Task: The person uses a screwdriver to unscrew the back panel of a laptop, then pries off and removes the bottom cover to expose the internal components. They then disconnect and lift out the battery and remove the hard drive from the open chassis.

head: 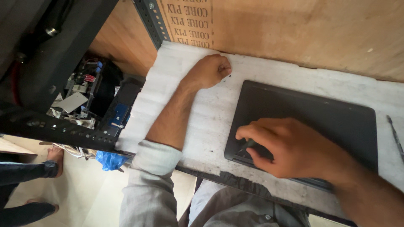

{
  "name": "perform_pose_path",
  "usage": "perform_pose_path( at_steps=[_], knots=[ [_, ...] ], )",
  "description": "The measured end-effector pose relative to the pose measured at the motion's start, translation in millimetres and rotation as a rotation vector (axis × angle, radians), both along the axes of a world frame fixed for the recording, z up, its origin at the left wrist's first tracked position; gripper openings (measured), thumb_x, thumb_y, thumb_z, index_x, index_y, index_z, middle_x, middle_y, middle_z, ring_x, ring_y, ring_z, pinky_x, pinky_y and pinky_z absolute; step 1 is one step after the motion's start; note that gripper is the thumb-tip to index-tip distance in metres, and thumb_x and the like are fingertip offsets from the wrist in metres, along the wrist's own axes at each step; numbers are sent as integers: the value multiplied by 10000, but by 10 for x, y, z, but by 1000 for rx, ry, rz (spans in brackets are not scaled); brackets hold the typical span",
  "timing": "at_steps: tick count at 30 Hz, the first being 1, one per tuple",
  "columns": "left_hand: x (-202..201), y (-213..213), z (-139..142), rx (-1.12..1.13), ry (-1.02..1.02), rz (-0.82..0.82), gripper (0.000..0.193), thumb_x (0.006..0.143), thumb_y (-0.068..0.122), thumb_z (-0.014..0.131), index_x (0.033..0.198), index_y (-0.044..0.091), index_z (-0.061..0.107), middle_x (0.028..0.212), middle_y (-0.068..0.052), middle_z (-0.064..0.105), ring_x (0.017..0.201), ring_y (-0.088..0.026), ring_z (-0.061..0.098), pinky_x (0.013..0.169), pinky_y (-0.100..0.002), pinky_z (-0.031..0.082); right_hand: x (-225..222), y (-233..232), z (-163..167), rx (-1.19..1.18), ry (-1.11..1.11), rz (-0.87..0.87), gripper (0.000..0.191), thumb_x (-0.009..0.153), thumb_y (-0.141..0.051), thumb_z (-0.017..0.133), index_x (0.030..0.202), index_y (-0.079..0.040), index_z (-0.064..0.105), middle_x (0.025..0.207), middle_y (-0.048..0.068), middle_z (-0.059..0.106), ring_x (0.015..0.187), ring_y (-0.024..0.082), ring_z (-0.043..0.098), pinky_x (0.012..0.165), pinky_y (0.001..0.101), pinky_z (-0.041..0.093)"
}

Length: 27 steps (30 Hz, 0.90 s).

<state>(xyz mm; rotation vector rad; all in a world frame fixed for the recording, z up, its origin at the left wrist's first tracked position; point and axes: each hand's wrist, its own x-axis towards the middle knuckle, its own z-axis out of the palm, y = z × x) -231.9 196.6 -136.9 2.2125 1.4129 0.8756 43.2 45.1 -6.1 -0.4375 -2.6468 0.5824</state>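
A closed dark grey laptop lies flat on a white foam sheet that covers the workbench. My right hand rests on its near left corner, fingers curled over the edge of the casing. Whether it pinches anything there is hidden by the fingers. My left hand is closed into a fist and rests on the foam sheet at the back, left of the laptop, holding nothing that I can see. My left sleeve is rolled up to the elbow.
A plywood wall rises behind the bench, with a slotted metal post at its left. A thin metal tool lies at the right edge. Electronic parts fill a dark shelf on the left. Another person's feet stand below.
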Motion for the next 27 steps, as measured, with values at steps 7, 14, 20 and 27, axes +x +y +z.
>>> perform_pose_path(
  at_steps=[7, 14, 20, 27],
  knots=[
    [44, -58, 200, -5, -301, -153, 83, 927, 72, 741, 939, 21, 677, 899, -61, 686, 813, -172, 666, 723, -314, 560, 100, 78, 39, -36, 46, -32, 351, 788, -102, 775, 1109, -90, 633, 941, 57, 740, 731, 231, 735, 595, 347, 580],
    [144, -158, 298, -83, -328, -206, 83, 953, 93, 745, 968, 22, 705, 902, -25, 689, 831, -123, 636, 753, -292, 544, 60, 97, -49, -75, 71, 37, 329, 802, -99, 766, 1103, -80, 635, 973, 52, 738, 794, 231, 747, 651, 339, 596],
    [103, -139, 284, -130, -319, -167, 98, 959, 124, 735, 980, 32, 708, 893, -20, 708, 835, -126, 650, 754, -296, 551, 30, 110, -78, -74, 33, 41, 327, 796, -96, 765, 1096, -83, 636, 965, 47, 733, 789, 237, 737, 646, 346, 585],
    [137, -175, 311, -149, -293, -170, 96, 947, 127, 752, 992, 48, 723, 907, -19, 729, 856, -130, 669, 764, -294, 561, 52, 138, -94, -79, 57, 56, 343, 801, -100, 764, 1114, -82, 625, 976, 54, 737, 819, 241, 749, 676, 342, 599]
  ],
)
